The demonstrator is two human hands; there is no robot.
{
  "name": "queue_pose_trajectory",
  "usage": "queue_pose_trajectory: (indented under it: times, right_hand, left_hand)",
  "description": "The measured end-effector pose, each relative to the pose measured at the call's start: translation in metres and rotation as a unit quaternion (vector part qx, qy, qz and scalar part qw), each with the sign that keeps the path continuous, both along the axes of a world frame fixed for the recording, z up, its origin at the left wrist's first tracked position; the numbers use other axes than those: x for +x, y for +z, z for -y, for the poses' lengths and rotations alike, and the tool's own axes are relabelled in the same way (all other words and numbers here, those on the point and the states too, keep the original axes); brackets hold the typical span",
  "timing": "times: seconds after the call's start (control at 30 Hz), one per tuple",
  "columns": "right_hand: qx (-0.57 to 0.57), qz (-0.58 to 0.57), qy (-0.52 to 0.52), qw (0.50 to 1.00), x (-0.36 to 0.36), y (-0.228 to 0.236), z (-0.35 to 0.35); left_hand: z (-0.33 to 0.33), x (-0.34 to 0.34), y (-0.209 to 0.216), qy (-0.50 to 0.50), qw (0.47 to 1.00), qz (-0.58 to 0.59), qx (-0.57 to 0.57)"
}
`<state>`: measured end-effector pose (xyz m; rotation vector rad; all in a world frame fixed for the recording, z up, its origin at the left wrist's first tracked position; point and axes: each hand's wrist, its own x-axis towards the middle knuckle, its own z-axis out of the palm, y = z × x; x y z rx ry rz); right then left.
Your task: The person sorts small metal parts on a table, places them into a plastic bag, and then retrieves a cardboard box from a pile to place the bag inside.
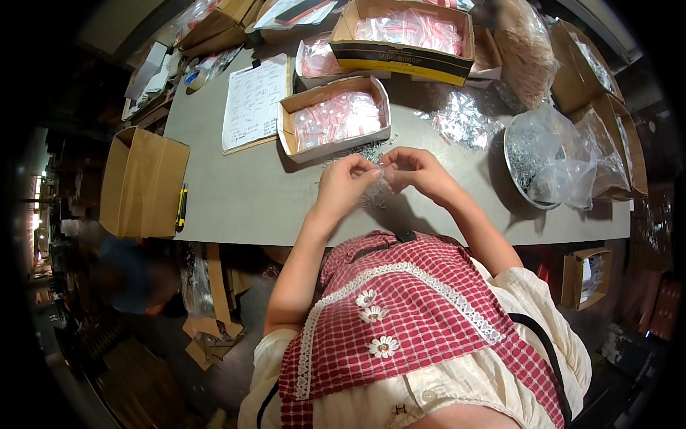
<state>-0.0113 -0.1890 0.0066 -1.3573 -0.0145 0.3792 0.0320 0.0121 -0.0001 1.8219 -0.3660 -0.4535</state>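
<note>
Both my hands meet over the table, fingers pinched together at a small clear plastic bag (375, 184). My left hand (344, 184) grips it from the left, thumb against fingertips. My right hand (420, 172) pinches its upper right side. Beneath and around the fingers lies a loose pile of small metal screws or nails (371, 203), partly hidden by the hands and bag. Just beyond them is an open white-edged box (333, 149) holding many small clear bags (336, 118) with red stripes.
A clipboard with a written sheet (255, 100) lies left of the box. Further left stand a cardboard box (146, 182) and a yellow cutter (181, 207). At the right are filled bags (466, 118) and a metal bowl (516, 187) of small metal pieces. More boxes (400, 58) line the back.
</note>
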Motion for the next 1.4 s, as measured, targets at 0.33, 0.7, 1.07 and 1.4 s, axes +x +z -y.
queue_pose_trajectory:
  times: [0.33,0.7,1.07,1.4]
  right_hand:
    - [-0.128,-0.007,0.054,0.99,-0.009,0.013,0.006]
    - [-0.149,0.071,-0.01,0.986,-0.017,0.006,-0.005]
    - [-0.085,0.065,-0.015,0.994,-0.023,-0.002,-0.011]
    - [-0.004,-0.054,0.06,0.997,-0.021,0.016,0.001]
  left_hand:
    - [-0.002,-0.01,-0.001,-0.005,0.997,-0.036,-0.064]
    - [-0.002,-0.026,0.038,0.039,0.998,0.044,0.025]
    - [-0.002,-0.028,0.036,-0.039,0.974,-0.188,-0.119]
    - [-0.007,-0.025,0.035,-0.069,0.972,-0.198,-0.103]
